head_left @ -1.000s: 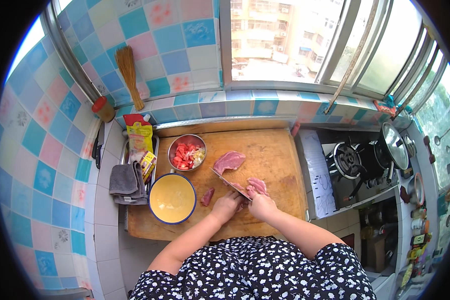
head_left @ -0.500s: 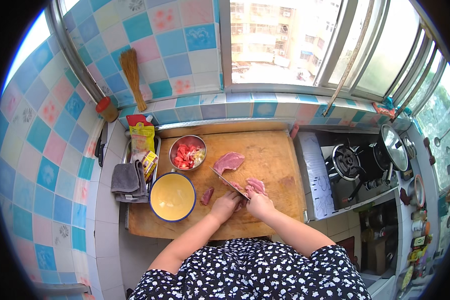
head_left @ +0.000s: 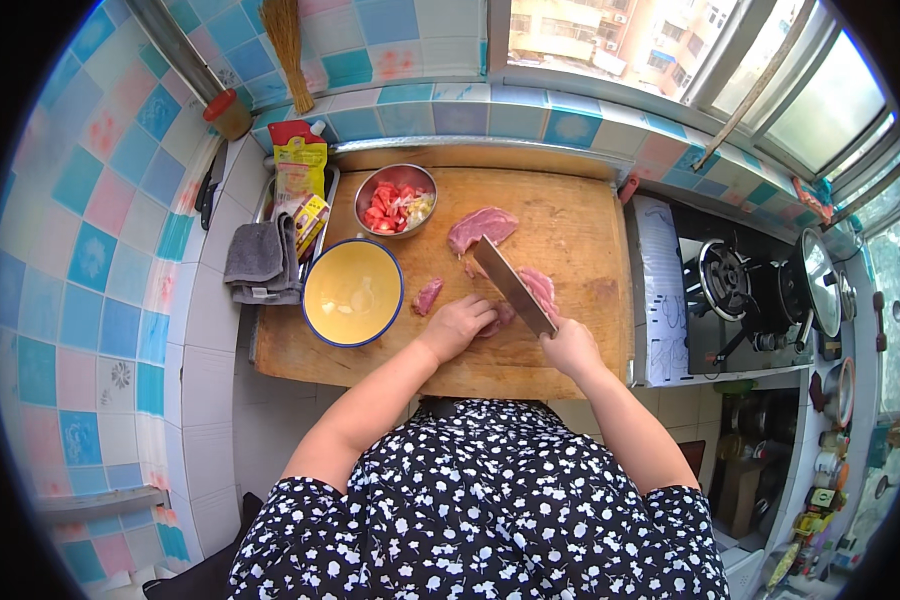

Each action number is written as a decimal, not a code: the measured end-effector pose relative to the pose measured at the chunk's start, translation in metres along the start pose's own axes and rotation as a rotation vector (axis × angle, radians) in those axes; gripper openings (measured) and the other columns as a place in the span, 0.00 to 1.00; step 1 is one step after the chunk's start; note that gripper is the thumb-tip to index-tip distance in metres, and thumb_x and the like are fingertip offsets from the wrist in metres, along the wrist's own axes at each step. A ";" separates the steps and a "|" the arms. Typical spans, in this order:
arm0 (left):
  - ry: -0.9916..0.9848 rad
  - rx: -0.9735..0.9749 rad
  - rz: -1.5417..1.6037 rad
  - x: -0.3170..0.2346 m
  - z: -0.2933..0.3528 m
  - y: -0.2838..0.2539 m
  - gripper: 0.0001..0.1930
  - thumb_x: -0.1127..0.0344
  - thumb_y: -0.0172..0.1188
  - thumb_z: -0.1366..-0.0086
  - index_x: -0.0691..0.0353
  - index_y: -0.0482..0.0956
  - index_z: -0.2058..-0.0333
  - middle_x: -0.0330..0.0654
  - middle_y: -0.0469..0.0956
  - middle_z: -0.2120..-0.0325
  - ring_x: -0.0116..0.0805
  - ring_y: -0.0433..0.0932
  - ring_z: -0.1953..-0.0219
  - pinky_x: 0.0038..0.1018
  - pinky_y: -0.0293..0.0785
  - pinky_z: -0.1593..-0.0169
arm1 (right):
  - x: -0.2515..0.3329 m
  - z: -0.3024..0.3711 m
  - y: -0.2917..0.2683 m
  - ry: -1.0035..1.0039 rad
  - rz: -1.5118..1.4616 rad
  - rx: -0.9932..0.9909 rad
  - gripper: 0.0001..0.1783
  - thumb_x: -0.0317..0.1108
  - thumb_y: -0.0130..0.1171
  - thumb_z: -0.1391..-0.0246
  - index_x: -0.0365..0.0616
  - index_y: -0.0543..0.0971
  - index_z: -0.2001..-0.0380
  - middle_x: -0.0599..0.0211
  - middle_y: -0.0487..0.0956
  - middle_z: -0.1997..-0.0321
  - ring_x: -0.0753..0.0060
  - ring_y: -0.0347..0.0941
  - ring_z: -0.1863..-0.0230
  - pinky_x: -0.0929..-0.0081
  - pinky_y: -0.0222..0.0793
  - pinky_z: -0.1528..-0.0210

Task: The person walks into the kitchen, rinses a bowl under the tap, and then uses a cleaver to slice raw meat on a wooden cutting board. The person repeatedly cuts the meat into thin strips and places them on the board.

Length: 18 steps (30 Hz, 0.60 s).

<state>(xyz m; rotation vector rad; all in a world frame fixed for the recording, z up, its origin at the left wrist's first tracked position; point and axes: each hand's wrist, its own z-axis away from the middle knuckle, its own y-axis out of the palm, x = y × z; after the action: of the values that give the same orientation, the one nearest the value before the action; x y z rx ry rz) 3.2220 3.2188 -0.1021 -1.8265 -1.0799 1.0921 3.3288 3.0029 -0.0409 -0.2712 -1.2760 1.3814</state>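
Observation:
My right hand (head_left: 572,347) is closed round the handle of a cleaver (head_left: 515,287), whose broad blade points away to the far left with its flat face showing. Under the curled fingers of my left hand (head_left: 458,325) lies a piece of raw meat (head_left: 498,319), pressed to the wooden cutting board (head_left: 570,215). Cut meat (head_left: 540,288) sits just right of the blade, partly hidden by it. Farther off is a larger slab of meat (head_left: 483,228), and a small strip of meat (head_left: 428,296) rests left of my left hand.
At the board's left stand a yellow enamel bowl (head_left: 353,293) with a blue rim and a metal bowl (head_left: 396,201) of chopped red and pale pieces. A grey towel (head_left: 260,260) and a yellow pouch (head_left: 300,168) lie beyond. Right are a gas burner (head_left: 722,279) and a lidded pot (head_left: 816,284).
The cleaver has come away from the meat under my left hand and moved right, its face now turned up. My head view has tilted lower.

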 end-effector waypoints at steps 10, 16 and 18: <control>-0.195 -0.275 0.077 -0.004 0.017 0.006 0.11 0.69 0.62 0.42 0.60 0.78 0.59 0.42 0.78 0.59 0.45 0.77 0.57 0.37 0.75 0.53 | 0.020 0.021 -0.030 -0.055 -0.017 0.071 0.17 0.42 0.58 0.46 0.45 0.83 0.56 0.45 0.83 0.64 0.43 0.79 0.56 0.53 0.73 0.51; -0.175 -0.246 0.151 -0.003 0.007 0.001 0.08 0.68 0.63 0.43 0.58 0.80 0.63 0.41 0.78 0.62 0.44 0.76 0.59 0.35 0.76 0.55 | 0.030 0.016 -0.019 -0.117 0.097 0.094 0.17 0.41 0.58 0.45 0.44 0.81 0.56 0.45 0.83 0.63 0.43 0.79 0.56 0.51 0.74 0.51; -0.175 -0.233 0.174 -0.002 0.006 0.002 0.08 0.68 0.63 0.44 0.58 0.80 0.64 0.40 0.78 0.63 0.44 0.76 0.59 0.35 0.76 0.56 | 0.030 0.016 -0.017 -0.102 0.142 0.121 0.17 0.41 0.57 0.45 0.43 0.81 0.56 0.44 0.82 0.62 0.42 0.79 0.56 0.51 0.74 0.52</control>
<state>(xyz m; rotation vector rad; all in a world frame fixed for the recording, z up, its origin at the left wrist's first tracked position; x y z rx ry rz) 3.2169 3.2176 -0.1049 -2.0699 -1.2096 1.2928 3.3169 3.0152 -0.0069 -0.2134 -1.2705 1.6055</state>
